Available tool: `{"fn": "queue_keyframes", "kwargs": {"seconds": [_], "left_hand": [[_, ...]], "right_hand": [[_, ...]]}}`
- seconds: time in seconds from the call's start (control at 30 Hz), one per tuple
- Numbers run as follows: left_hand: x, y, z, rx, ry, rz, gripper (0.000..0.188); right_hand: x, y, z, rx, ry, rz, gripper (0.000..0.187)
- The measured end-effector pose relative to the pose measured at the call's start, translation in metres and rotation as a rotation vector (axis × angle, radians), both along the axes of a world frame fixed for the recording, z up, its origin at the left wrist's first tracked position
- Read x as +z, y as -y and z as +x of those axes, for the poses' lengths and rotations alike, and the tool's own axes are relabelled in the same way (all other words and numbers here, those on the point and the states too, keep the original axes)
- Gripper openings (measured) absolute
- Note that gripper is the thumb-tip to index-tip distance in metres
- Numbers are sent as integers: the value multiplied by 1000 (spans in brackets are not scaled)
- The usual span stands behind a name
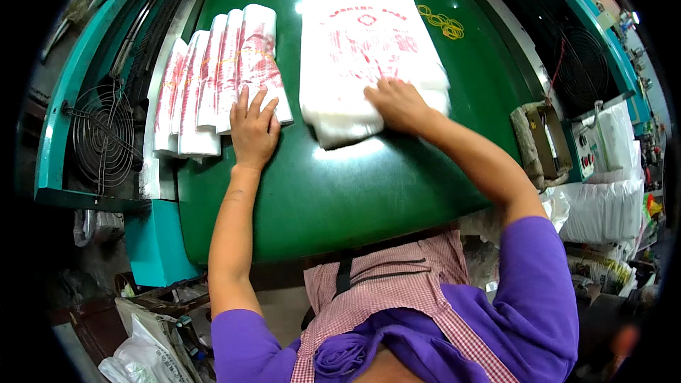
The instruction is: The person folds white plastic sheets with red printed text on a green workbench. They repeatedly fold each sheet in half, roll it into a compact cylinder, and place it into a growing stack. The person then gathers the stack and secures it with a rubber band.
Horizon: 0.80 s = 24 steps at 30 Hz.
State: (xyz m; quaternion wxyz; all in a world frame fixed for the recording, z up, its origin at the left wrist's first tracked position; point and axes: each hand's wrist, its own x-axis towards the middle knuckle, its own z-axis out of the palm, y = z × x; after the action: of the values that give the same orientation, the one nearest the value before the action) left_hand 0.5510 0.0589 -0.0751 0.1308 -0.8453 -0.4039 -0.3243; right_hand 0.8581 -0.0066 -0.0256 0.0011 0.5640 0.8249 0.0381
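Done, by the look of it: about five bag bundles (213, 78), left of the stack, folded long; yellow bands visible on some. Left: the stack (355, 50) of bags, flat on the green desk (319, 198), no band seen on it, so likely not bundled yet. Loose rubber bands (448, 26) lie just right of the stack's far end.

Stack: thin white plastic, red print, handle tabs at far end, near edge puffy and uneven.

Left hand (254, 138): left of the stack, fingers spread, touching the nearest bundle. Right hand (401, 106): fingers curled on the stack's near part; can't tell if gripping.
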Motion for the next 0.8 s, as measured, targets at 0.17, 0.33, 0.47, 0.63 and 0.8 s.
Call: {"fn": "queue_keyframes", "kwargs": {"seconds": [0.17,0.33,0.47,0.63,0.8], "left_hand": [[4,75,-2,41,-90,-197,40],[10,102,-3,-105,-94,-371,40],[6,99,-9,-130,-54,-431,38],[16,109,-5,-273,601,-819,35],[26,124,7,-683,1469,-1419,55]], "right_hand": [[35,-20,-16,145,-6,-217,17],[43,104,-10,245,-375,-850,28],[18,193,-5,136,-957,-1209,33],[38,211,-23,-395,-1580,-930,47],[65,199,-10,-289,-1642,-636,64]]}}
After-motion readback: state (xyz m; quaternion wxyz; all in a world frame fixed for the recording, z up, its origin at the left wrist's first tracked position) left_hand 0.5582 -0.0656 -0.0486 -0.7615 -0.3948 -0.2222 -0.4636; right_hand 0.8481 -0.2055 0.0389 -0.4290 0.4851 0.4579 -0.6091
